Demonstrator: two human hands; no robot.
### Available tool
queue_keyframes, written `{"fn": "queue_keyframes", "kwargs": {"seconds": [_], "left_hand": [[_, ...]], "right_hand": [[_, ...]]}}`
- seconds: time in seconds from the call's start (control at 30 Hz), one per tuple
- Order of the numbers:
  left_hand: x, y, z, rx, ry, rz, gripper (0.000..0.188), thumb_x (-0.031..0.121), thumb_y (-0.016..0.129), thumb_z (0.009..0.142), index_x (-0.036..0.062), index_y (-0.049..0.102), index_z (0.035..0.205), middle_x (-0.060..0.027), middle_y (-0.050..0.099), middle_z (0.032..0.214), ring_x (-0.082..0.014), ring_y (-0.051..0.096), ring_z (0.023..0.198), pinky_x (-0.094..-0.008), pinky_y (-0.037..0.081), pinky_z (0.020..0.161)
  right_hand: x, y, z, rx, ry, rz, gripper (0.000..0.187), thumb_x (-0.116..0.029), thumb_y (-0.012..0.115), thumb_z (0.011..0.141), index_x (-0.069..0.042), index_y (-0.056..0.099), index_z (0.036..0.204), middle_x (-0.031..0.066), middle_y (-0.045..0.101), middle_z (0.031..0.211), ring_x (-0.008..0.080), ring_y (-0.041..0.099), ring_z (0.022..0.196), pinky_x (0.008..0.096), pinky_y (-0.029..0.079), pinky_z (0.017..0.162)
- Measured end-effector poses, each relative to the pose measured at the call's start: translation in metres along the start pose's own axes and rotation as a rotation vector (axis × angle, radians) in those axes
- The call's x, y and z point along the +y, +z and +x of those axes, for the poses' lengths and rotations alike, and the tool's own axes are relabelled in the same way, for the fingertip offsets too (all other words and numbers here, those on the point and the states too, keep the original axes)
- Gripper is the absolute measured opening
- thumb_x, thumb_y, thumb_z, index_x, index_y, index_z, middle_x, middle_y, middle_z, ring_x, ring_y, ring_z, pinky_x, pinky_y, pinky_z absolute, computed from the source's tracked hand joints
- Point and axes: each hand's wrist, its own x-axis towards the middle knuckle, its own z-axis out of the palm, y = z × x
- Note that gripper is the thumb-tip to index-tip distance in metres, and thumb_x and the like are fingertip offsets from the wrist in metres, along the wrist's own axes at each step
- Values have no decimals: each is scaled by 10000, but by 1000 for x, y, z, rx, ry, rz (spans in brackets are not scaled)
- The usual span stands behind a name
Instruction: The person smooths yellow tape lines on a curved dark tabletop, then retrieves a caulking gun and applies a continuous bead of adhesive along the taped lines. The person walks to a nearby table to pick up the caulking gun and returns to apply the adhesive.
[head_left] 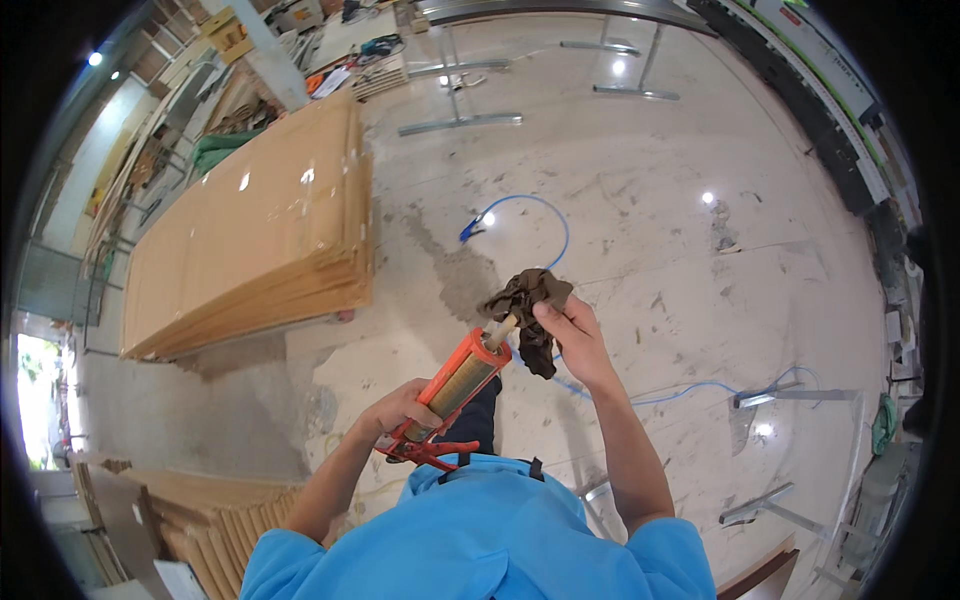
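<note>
both hands are busy: the left hand (400,408) grips an orange metal caulking gun (455,385), the right hand (568,335) pinches a crumpled dark brown rag (530,298) around its nozzle. wiping looks underway, not finished; a blue hose (545,215) lies beyond the hands

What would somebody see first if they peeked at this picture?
Probably the orange caulking gun in the middle, gripped by the left hand, while the right hand presses a brown rag at its nozzle. Next, the big stack of tan boards on the floor at left.
</note>
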Motion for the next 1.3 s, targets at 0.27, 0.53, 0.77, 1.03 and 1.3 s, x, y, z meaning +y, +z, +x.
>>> {"fn": "queue_keyframes", "kwargs": {"seconds": [0.27,0.53,0.77,1.03,1.3], "left_hand": [[22,-20,33,-397,-93,96,537,252,824,620,0,674,1070,-67,662,891,-189,641,791,-337,529,728],[-41,-72,117,-614,-233,169,499,194,765,677,-15,651,1115,-87,653,839,-189,642,713,-341,533,692],[-179,-211,314,-743,-145,275,408,174,754,717,-17,666,1067,-84,651,838,-181,641,713,-324,521,668],[-208,-276,362,-245,12,519,419,177,807,702,-6,683,1058,-59,667,878,-164,670,769,-312,561,687],[-161,-372,416,-257,368,-193,539,268,813,624,-38,656,1039,-132,653,814,-219,640,703,-355,529,656]], "right_hand": [[-48,-10,-64,65,-145,-678,212,-136,661,975,-1,631,1137,13,608,878,90,534,786,274,463,696],[42,-32,-115,145,-115,-562,272,-165,649,969,7,641,1180,123,664,972,207,619,863,338,503,808],[285,-135,-35,284,-285,-935,212,-137,619,982,-8,617,1150,127,686,881,204,663,779,331,522,732],[420,-201,62,471,-446,-923,201,-116,586,1000,39,592,1128,177,667,818,267,632,688,379,512,671],[471,-302,212,627,-212,-90,276,-176,596,1051,21,634,1240,51,708,1003,87,623,793,239,479,636]]}}
